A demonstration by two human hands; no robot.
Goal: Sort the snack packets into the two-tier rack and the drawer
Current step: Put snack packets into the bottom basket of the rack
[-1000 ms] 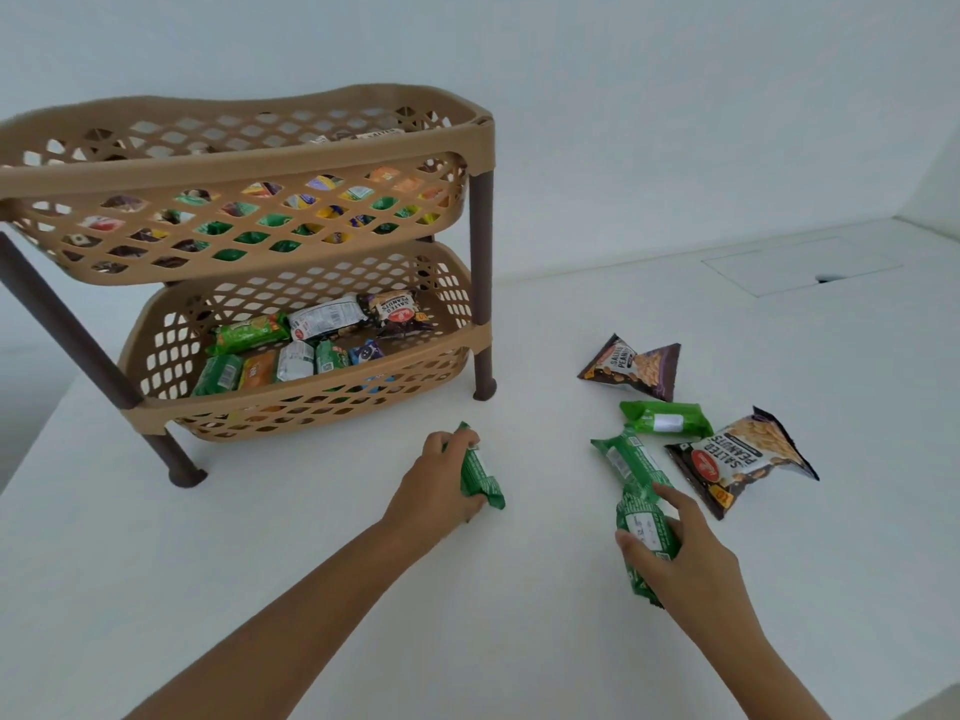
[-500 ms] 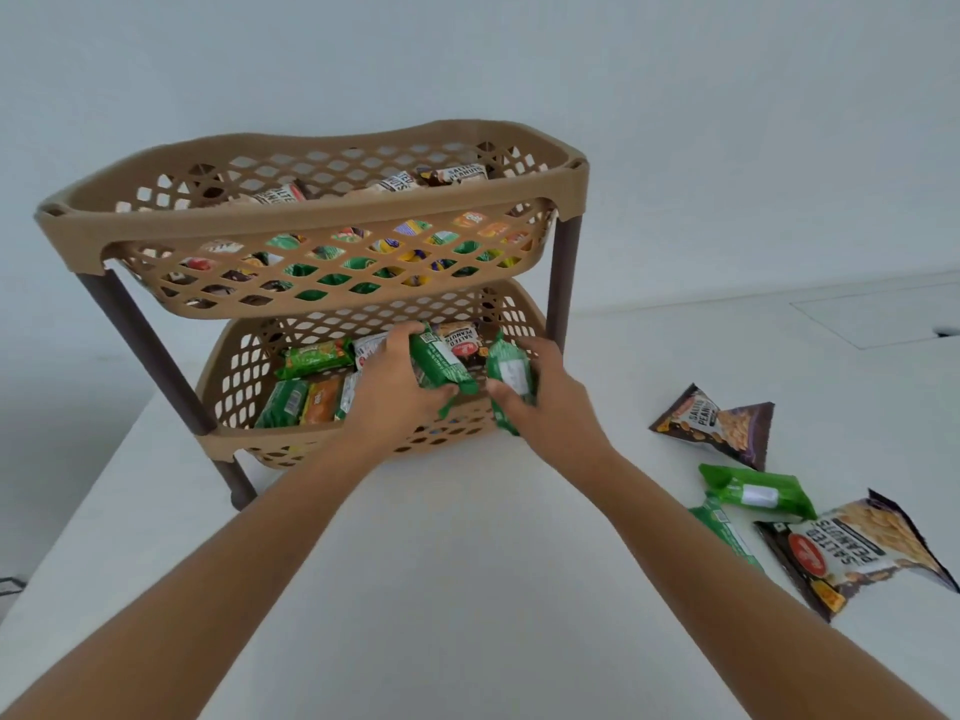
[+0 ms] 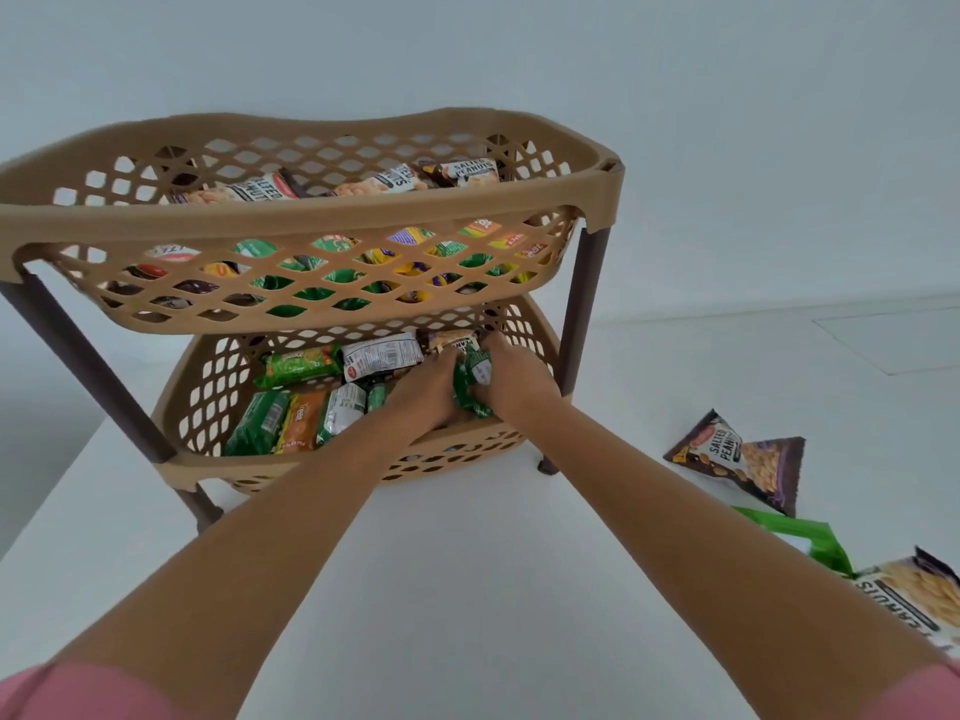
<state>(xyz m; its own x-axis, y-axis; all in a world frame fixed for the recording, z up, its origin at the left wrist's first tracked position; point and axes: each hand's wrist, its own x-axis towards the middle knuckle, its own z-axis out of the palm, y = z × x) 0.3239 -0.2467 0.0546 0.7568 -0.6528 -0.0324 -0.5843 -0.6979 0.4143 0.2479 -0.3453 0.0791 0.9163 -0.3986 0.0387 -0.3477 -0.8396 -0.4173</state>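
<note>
**Both hands inside the lower basket, green packets about to go down**

From my remote view, the risk is crowding: the lower basket of the two-tier rack already holds a row of packets, and a careless drop could let the green packet slide onto the front rim and out onto the bench. My wrists also cross that rim, so pulling back could nudge the light rack.

My right hand has its fingers curled around the green packet, which sits between both hands, above the basket's right end. My left hand is pressed against the same spot with fingers curled; whether it grips a packet of its own I cannot tell, since the hand hides it.

On the bench to the right, well apart from my hands, lie a salted peanuts packet, a green pouch and another peanut packet.
</note>
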